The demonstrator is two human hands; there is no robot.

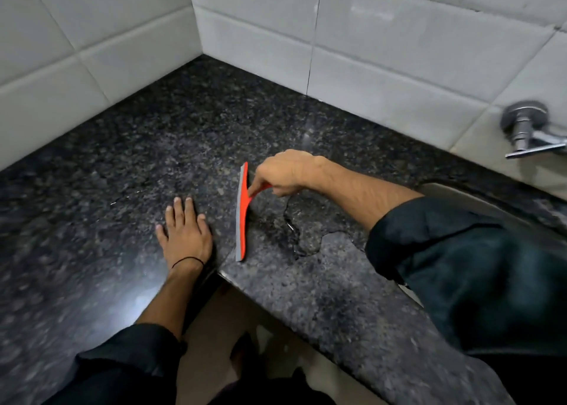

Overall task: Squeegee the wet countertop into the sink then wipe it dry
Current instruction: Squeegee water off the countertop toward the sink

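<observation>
Countertop [107, 165] wet | right hand [285, 173] grips squeegee [242, 214] | left hand [184, 233] flat beside it

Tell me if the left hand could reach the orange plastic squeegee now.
Probably yes: the left hand lies flat on the dark speckled countertop beside the orange plastic squeegee, nothing between them; the right hand grips its handle.

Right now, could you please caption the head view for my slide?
Right hand holds an orange squeegee on the wet countertop; left hand rests flat.

My orange squeegee [242, 211] with grey blade, black speckled granite counter [153, 134], white tiles [383, 55], my dark sleeves [460, 266], black wristband [187, 261]
</observation>
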